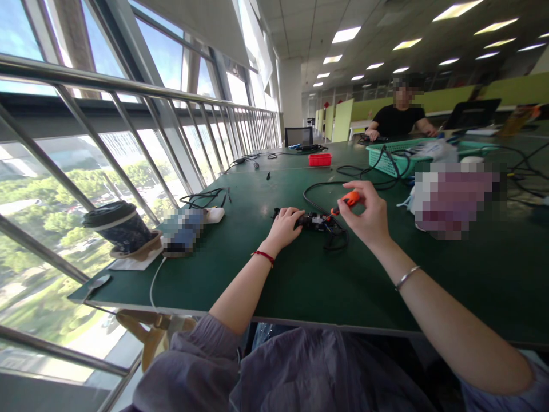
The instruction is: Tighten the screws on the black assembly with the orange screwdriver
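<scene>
A small black electronic part (pixel 315 221) with short wires lies on the green table (pixel 300 274). My left hand (pixel 285 224) is closed on its left end and presses it to the table. My right hand (pixel 369 214) pinches the orange handle of a small screwdriver (pixel 348 200). The screwdriver slants down to the left, with its tip at the part. A black cable (pixel 319 191) loops away from the part toward the back of the table.
A paper cup (pixel 120 229) with a dark lid stands at the left by a metal railing (pixel 141 114). A white charger (pixel 214 214) and cables lie nearby. Farther back are a red box (pixel 319 159), a green basket (pixel 392 157) and a seated person (pixel 401 117).
</scene>
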Motion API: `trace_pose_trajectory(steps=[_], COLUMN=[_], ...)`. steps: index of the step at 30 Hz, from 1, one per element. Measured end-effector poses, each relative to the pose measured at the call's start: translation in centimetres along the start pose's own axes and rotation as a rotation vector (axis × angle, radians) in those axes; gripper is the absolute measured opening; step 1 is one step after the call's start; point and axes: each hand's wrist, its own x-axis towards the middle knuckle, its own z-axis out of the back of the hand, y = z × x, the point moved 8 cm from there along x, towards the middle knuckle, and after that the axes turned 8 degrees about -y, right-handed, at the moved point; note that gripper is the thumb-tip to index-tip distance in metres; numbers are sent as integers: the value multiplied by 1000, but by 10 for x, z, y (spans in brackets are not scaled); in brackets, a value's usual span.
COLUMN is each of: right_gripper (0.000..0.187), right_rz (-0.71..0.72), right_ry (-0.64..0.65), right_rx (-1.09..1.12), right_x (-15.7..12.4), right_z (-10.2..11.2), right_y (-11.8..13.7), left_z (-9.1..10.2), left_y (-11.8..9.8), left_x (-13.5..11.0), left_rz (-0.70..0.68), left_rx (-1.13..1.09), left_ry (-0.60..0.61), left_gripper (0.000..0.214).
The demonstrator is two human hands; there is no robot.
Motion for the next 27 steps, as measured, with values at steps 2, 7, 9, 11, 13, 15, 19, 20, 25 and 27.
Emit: trace_pose_trajectory(steps=[2, 7, 9, 11, 13, 15, 19, 20, 25, 27], right_gripper=[28, 16, 10, 10, 12, 21, 27, 25, 11, 11], right_rz=[19, -6, -19, -31, -37, -24, -1, -11, -31, -38], right_ry=[-16, 1, 11, 17, 20, 13, 0, 0, 1, 3], right_rx=[13, -29, -60, -66, -43, -10, 14, 3, -74, -68], right_x=[0, 1, 1, 1, 1, 1, 1, 1, 2, 1], right_z=[1, 0, 0, 0, 0, 0, 0, 0, 2, 1], right_y=[0, -2, -2, -2, -3, -2, -2, -3, -4, -4], left_z=[1, 4, 4, 5, 6, 6, -5, -7, -8, -8], left_y=[-2, -7, -8, -8, -9, -9, -6, -5, -3, -3], left_x=[-1, -2, -2, -2, -2, -2, -3, -3, -3, -3], left_rz=[-1, -23, -27, -31, -36, -36, -7, 1, 9, 8], left_rx=[33, 112, 120, 121, 120, 118, 78, 65, 38, 27], left_ry=[-9, -28, -31, -35, -46, -49, 74, 100, 99, 93], left_gripper=[55, 72, 75, 77, 78, 78, 65, 62, 59, 59])
